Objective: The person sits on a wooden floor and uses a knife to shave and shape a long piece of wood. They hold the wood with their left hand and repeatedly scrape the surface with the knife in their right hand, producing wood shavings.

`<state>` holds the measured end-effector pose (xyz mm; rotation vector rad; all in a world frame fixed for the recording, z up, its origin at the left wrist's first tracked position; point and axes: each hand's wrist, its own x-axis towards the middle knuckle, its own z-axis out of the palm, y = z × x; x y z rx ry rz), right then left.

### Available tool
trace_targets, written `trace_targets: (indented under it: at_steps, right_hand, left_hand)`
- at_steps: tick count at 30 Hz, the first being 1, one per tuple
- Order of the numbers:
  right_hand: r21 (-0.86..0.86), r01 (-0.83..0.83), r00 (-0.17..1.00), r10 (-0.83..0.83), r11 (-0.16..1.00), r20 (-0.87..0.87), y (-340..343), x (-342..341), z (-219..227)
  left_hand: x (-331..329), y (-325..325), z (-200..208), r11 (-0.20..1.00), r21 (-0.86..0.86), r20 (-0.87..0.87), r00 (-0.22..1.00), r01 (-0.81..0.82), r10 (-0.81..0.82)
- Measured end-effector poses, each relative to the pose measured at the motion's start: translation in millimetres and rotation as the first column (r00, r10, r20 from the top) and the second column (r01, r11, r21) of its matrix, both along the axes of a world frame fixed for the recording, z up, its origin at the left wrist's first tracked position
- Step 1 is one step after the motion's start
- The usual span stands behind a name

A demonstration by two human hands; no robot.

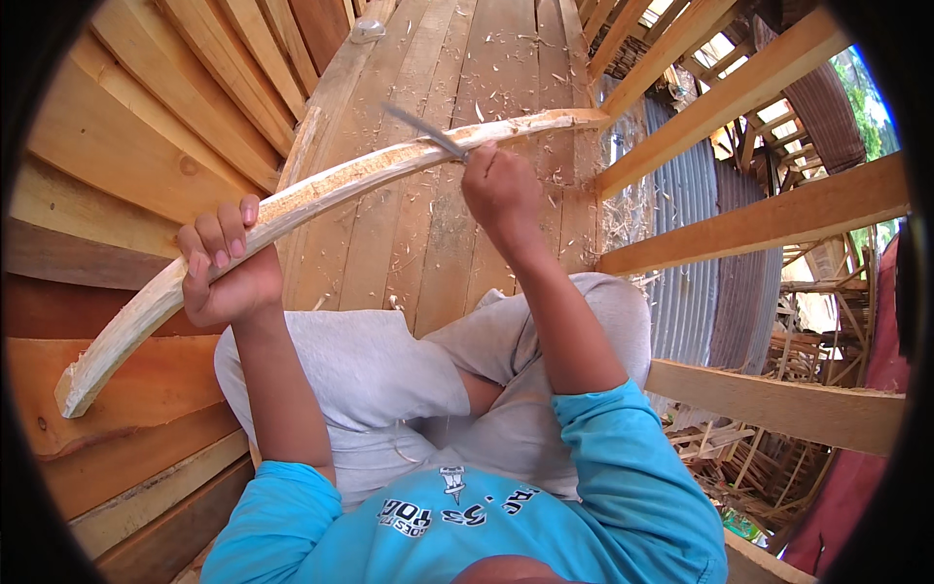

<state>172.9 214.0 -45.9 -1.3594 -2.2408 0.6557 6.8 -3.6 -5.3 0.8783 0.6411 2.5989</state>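
A long pale wooden pole, stripped of bark and looking curved in this wide view, runs from the lower left to the upper right above my crossed legs. Wrapped round its near left part is my left hand, palm beneath and fingers over the top. In my right hand is a knife, its handle hidden by the closed fingers. The knife's grey blade lies across the pole's upper side, its tip pointing away to the left. Rough yellowish wood shows on the pole's upper face.
Wood shavings are scattered over the plank floor. A plank wall rises close on the left. Along the right run wooden rails, with corrugated metal sheets beyond and below. A small clear container sits at the far end.
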Motion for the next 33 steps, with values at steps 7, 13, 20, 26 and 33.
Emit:
trace_targets:
  at_steps: [7,13,20,26,33]
  right_hand:
    - [-0.039,0.199,0.971,-0.203,0.979,-0.125,50.9,22.2,-44.8]
    - [-0.023,0.158,0.982,-0.160,0.987,-0.101,33.6,15.0,-25.7]
    - [-0.042,0.091,0.995,-0.092,0.995,-0.036,8.9,-0.4,-16.0]
    - [-0.097,0.409,0.911,-0.412,0.907,-0.019,176.5,100.3,-128.6]
    - [-0.391,0.250,0.960,-0.279,0.886,-0.019,153.4,77.5,-92.3]
  left_hand:
    - [1.3,9.0,1.2,0.999,0.023,-0.019,0.999,0.038,-0.038]
    - [3.5,8.9,3.9,0.999,0.016,-0.002,1.000,0.031,-0.030]
    - [-3.8,1.7,-1.8,0.998,0.055,-0.056,0.998,0.040,-0.037]
    - [2.2,19.6,1.9,0.992,0.072,-0.071,0.993,0.099,-0.094]
    - [-4.5,10.1,-5.2,0.995,0.083,-0.094,0.995,0.050,-0.042]
